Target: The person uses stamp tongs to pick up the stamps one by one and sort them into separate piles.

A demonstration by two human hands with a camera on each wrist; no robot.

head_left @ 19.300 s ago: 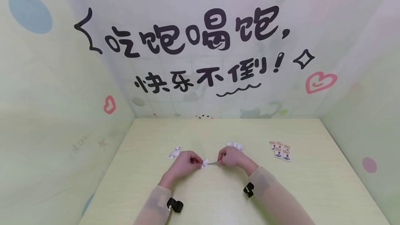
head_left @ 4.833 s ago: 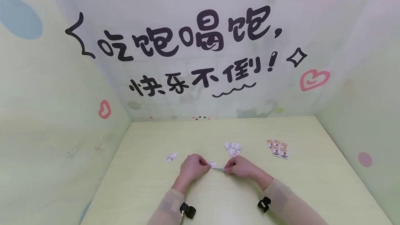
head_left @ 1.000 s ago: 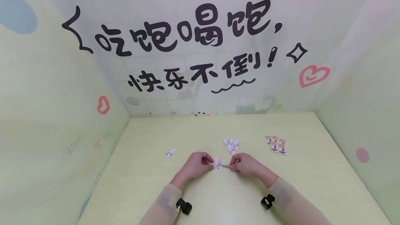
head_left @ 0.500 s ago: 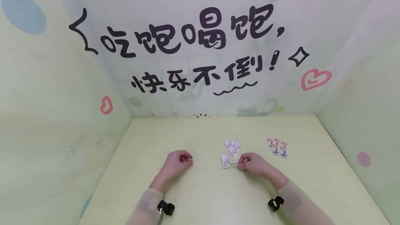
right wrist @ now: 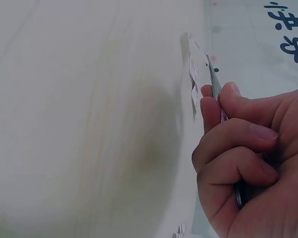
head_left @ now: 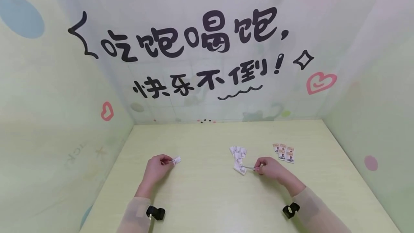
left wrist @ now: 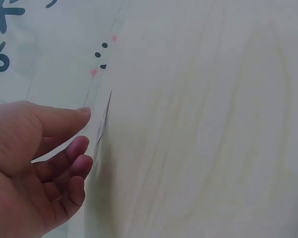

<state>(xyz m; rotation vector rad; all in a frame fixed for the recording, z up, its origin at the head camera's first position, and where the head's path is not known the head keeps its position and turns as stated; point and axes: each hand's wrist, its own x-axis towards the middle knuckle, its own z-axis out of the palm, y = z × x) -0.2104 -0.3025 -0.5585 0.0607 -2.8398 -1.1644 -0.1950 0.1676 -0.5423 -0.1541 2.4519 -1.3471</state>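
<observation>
My right hand (head_left: pixel 270 170) holds slim silver tweezers (head_left: pixel 248 167), pinched between thumb and forefinger in the right wrist view. Their tips meet a small white printed sachet (head_left: pixel 240 170), which lies tilted at the near end of a fanned group of white sachets (head_left: pixel 238 152). At the left, my left hand (head_left: pixel 156 169) is at the near-left end of a lone white sachet (head_left: pixel 177 160). In the left wrist view that sachet (left wrist: pixel 104 119) shows as a thin edge just beyond my thumb and fingertips, which are apart with a gap between them.
A cluster of orange-and-white sachets (head_left: pixel 284 153) lies at the right on the pale wooden table (head_left: pixel 207 197). Printed walls (head_left: pixel 181 100) enclose the table at the back and both sides. Black camera mounts (head_left: pixel 156 213) sit on both wrists.
My left hand has moved from the middle to the lone sachet at the left. My right hand has brought its sachet rightward with the tweezers, turning it, to the white group.
</observation>
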